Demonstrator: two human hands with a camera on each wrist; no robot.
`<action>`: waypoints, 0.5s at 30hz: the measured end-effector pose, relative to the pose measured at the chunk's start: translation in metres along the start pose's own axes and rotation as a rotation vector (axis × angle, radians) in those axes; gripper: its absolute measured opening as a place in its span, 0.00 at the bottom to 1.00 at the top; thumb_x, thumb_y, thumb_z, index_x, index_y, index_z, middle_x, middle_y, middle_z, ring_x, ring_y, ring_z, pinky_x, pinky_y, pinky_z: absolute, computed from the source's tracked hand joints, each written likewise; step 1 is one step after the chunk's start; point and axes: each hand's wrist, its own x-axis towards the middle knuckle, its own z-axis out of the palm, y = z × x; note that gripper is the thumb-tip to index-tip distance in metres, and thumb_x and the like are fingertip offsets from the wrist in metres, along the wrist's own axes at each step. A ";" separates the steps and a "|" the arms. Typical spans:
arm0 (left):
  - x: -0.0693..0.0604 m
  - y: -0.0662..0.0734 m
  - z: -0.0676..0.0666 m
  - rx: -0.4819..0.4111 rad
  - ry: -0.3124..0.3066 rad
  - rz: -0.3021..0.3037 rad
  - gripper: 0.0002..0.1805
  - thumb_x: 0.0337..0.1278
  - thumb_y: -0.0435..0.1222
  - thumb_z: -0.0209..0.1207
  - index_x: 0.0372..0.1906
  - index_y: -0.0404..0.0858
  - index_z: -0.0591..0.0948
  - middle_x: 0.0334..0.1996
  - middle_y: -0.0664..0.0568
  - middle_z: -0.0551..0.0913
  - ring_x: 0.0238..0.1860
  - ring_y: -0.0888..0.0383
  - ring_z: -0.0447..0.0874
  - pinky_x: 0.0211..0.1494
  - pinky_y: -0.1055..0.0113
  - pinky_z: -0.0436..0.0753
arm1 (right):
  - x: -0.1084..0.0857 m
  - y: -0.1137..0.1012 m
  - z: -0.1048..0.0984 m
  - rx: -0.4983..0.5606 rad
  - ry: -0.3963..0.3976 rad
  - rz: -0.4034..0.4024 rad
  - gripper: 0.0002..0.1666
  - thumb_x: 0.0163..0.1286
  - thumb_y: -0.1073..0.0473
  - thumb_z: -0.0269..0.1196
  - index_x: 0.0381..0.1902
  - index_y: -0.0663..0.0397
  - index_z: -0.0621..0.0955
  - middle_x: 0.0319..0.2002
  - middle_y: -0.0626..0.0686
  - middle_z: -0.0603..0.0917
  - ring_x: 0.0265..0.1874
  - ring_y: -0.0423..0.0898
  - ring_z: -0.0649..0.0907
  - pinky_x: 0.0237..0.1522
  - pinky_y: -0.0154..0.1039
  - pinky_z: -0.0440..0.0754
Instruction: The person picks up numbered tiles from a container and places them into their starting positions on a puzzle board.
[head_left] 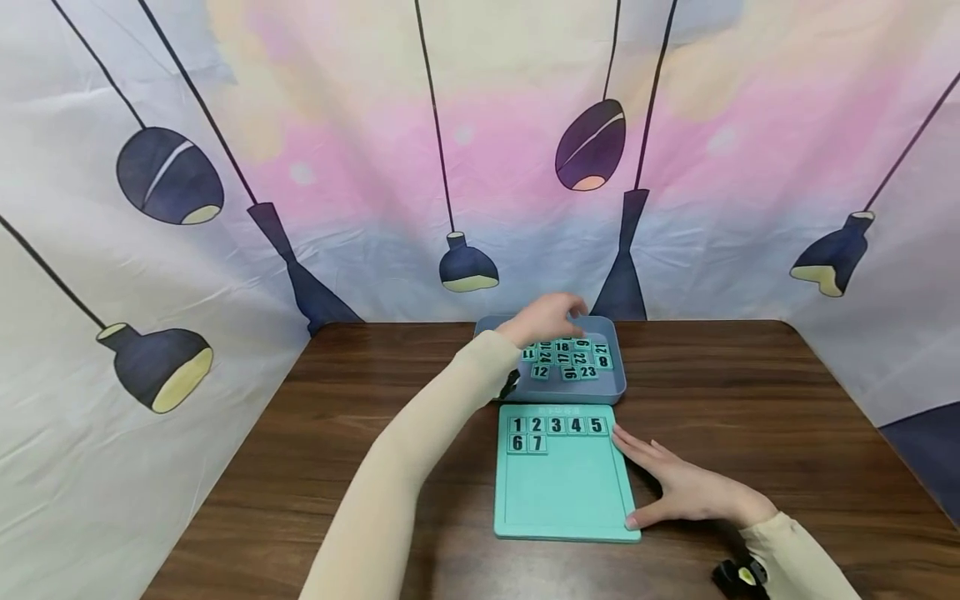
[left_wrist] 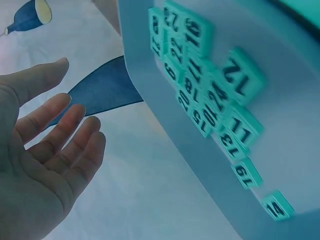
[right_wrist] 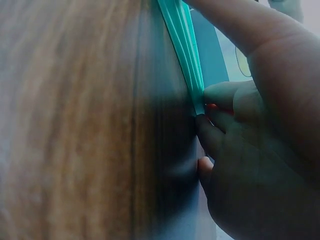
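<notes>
My left hand [head_left: 546, 320] hovers over the blue-grey tray [head_left: 543, 392]. Its fingers are loosely bent, and the left wrist view shows nothing between them. Loose green number tiles [left_wrist: 240, 127], several of them turned sideways, lie in that tray. In front of the tray is a mint-green number board [head_left: 562, 500]. Tiles 1 to 5 fill its top row, with the 6 tile [head_left: 517, 443] and 7 tile [head_left: 537, 443] below at the left. My right hand [head_left: 690, 490] rests at the board's right side, spread fingers and thumb touching the edge.
Everything stands on a dark wooden table [head_left: 750, 400]. Right behind the tray hangs a cloth backdrop [head_left: 360, 167] printed with lamps. A small black camera [head_left: 738, 577] sits on my right wrist.
</notes>
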 end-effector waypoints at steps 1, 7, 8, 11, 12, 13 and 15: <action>0.005 0.001 0.001 -0.003 0.001 -0.007 0.22 0.66 0.40 0.65 0.62 0.38 0.80 0.56 0.47 0.81 0.56 0.53 0.78 0.55 0.62 0.78 | 0.000 0.000 0.000 -0.001 -0.002 0.000 0.66 0.61 0.38 0.72 0.82 0.54 0.47 0.80 0.63 0.43 0.73 0.78 0.40 0.64 0.80 0.43; 0.032 0.004 0.009 0.031 -0.034 -0.018 0.23 0.67 0.39 0.65 0.63 0.36 0.79 0.58 0.45 0.81 0.56 0.53 0.79 0.55 0.63 0.79 | 0.001 0.002 0.000 0.005 -0.011 0.012 0.66 0.61 0.38 0.72 0.82 0.53 0.47 0.81 0.62 0.43 0.74 0.77 0.40 0.64 0.80 0.43; 0.037 0.004 0.011 0.052 -0.043 -0.024 0.22 0.67 0.39 0.65 0.62 0.37 0.80 0.58 0.46 0.81 0.56 0.54 0.79 0.54 0.64 0.79 | 0.001 0.003 0.000 0.008 -0.011 0.013 0.66 0.61 0.38 0.72 0.82 0.53 0.47 0.81 0.62 0.43 0.74 0.77 0.40 0.64 0.80 0.43; 0.048 0.007 0.020 0.111 -0.070 -0.040 0.22 0.66 0.39 0.66 0.62 0.39 0.80 0.57 0.49 0.81 0.54 0.56 0.79 0.53 0.65 0.78 | 0.001 0.003 0.000 0.017 -0.012 0.018 0.66 0.61 0.39 0.73 0.82 0.53 0.47 0.81 0.61 0.43 0.74 0.77 0.40 0.64 0.79 0.43; 0.051 0.008 0.024 0.136 -0.083 -0.045 0.21 0.66 0.40 0.65 0.62 0.40 0.81 0.57 0.50 0.81 0.54 0.57 0.78 0.52 0.66 0.78 | 0.001 0.003 -0.001 0.017 -0.012 0.016 0.66 0.61 0.39 0.72 0.82 0.53 0.47 0.80 0.62 0.43 0.74 0.77 0.40 0.64 0.80 0.43; 0.053 0.008 0.027 0.155 -0.095 -0.047 0.21 0.66 0.40 0.65 0.61 0.41 0.81 0.56 0.51 0.81 0.53 0.57 0.78 0.52 0.66 0.78 | 0.001 0.003 0.000 0.016 -0.012 0.017 0.66 0.61 0.39 0.72 0.82 0.53 0.47 0.80 0.62 0.43 0.74 0.77 0.40 0.64 0.80 0.43; 0.055 0.010 0.033 0.179 -0.118 -0.051 0.20 0.67 0.41 0.65 0.61 0.42 0.81 0.55 0.52 0.81 0.52 0.57 0.78 0.50 0.66 0.78 | 0.002 0.003 0.001 0.016 -0.012 0.024 0.66 0.61 0.39 0.72 0.82 0.53 0.47 0.80 0.62 0.43 0.74 0.77 0.40 0.64 0.80 0.43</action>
